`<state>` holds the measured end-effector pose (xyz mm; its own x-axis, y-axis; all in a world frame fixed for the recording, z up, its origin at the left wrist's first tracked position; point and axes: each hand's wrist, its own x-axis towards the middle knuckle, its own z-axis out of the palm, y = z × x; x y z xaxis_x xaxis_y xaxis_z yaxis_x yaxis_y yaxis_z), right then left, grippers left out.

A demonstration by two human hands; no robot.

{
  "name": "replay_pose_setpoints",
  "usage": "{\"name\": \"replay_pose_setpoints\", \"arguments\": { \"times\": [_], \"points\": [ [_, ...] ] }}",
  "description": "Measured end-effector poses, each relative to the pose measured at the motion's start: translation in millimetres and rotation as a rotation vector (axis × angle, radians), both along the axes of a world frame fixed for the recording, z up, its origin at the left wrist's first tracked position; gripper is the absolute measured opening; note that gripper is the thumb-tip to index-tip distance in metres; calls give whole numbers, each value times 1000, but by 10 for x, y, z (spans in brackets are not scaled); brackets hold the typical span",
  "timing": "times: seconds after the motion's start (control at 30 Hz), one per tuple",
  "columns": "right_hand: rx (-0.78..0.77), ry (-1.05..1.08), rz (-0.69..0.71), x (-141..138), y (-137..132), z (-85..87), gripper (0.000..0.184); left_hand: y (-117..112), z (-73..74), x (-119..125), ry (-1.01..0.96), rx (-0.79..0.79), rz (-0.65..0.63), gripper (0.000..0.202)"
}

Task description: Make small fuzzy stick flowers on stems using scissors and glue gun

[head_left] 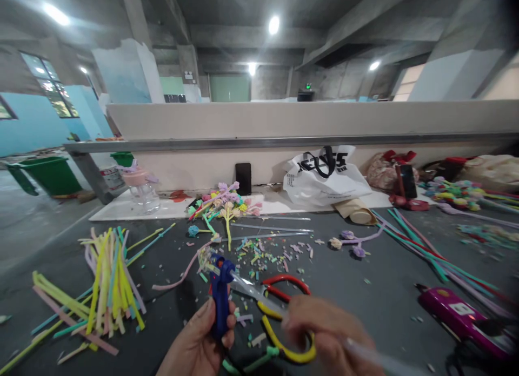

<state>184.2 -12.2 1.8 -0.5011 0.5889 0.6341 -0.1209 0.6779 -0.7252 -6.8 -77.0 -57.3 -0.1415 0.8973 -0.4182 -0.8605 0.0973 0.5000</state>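
Note:
My left hand [198, 343] grips a blue handled tool [221, 297] upright at the bottom centre. A small pastel flower piece [205, 260] sits at the tool's top end. My right hand [324, 333] is blurred and closed around a thin clear stick [381, 361] that runs off to the lower right. Right beside this hand, scissors [275, 297] with one red and one yellow loop lie on the dark table [357, 289], blades pointing at the blue tool. Whether the hand touches the yellow loop I cannot tell.
A heap of coloured strips [107, 284] lies at left. Small cuttings [267, 254] litter the middle. Behind them are a flower bunch [225, 203], a jar [141, 191], a black phone [243, 178] and a white bag [324, 176]. Long stems [425, 254] and a pink glue gun [462, 317] lie at right.

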Motion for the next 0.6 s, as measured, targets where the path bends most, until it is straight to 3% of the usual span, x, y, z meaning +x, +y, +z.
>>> {"name": "replay_pose_setpoints", "arguments": {
  "times": [0.17,0.4,0.6],
  "points": [
    [-307,228,-44,6,120,-180,18,-11,-14,14,34,50,-41,19],
    [-818,492,-3,-163,7,-335,11,16,-4,76,135,58,137,28],
    [-1254,608,-26,-239,-61,-483,18,10,-8,96,199,57,218,28]
  ]
}}
